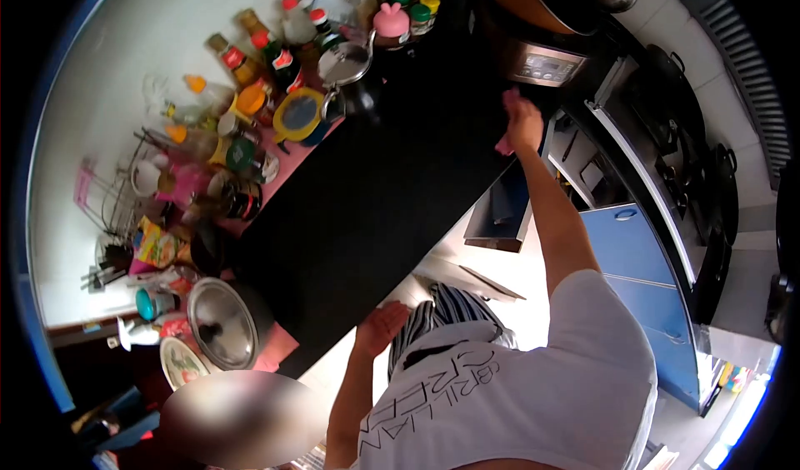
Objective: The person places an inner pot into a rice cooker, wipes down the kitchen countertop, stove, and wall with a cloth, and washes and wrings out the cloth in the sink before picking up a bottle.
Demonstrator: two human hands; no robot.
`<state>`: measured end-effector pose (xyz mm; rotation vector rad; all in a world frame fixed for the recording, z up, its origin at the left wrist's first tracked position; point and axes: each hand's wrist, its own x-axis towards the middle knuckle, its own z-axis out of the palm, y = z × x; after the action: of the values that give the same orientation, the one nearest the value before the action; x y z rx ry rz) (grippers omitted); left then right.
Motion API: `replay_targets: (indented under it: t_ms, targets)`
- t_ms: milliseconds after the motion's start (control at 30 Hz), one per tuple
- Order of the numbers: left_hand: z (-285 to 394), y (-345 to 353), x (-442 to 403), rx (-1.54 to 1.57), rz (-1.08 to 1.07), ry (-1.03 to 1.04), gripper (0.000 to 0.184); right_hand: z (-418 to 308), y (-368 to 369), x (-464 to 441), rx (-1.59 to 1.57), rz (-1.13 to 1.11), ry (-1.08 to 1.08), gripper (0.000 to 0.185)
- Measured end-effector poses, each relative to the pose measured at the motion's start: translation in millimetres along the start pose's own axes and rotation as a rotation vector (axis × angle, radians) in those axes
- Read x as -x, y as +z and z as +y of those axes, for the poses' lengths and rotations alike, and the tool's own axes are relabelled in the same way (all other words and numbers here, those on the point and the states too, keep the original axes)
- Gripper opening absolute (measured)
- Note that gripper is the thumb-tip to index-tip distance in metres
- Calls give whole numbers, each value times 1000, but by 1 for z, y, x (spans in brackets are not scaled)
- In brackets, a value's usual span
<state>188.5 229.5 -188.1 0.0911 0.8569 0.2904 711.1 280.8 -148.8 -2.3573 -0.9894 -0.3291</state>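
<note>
At upper right of the frame, our right hand (525, 126) lies over a pink cloth (504, 144) on the black countertop (350, 195); we cannot tell whether its fingers grip or only press. Our left hand (383, 324), lower centre, is spread flat near the front edge. We see broad working surface mid-frame, reaching towards bottles (236, 63) at upper left.

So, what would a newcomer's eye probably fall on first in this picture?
Probably the wide black counter across the middle, with the right hand on a pink cloth near its edge, just below the cooker in the view. Next, the crowd of bottles and jars along the wall at left, and the large lidded pot at lower left.
</note>
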Motion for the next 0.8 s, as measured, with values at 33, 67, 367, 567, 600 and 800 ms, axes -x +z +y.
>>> replay_targets:
  t_ms: [33, 67, 367, 567, 600, 800]
  targets:
    - [0, -1, -2, -33, 32, -24, 47, 13, 14, -11, 118, 193, 103, 25]
    - [-1, -4, -6, -66, 64, -47, 45, 12, 19, -19, 236, 384, 207, 26]
    - [1, 37, -34, -124, 12, -197, 41, -160, -3, 114, -246, -366, -492, 45]
    - [-6, 67, -46, 0, -148, -280, 33, -192, -16, 239, -1018, -392, -749, 34]
    - [-6, 67, -49, -23, -153, -298, 33, -194, -20, 249, -1114, -678, -656, 30]
    - [-10, 24, -82, -258, -247, -349, 32, -147, -93, 267, -1470, -1056, 232, 26]
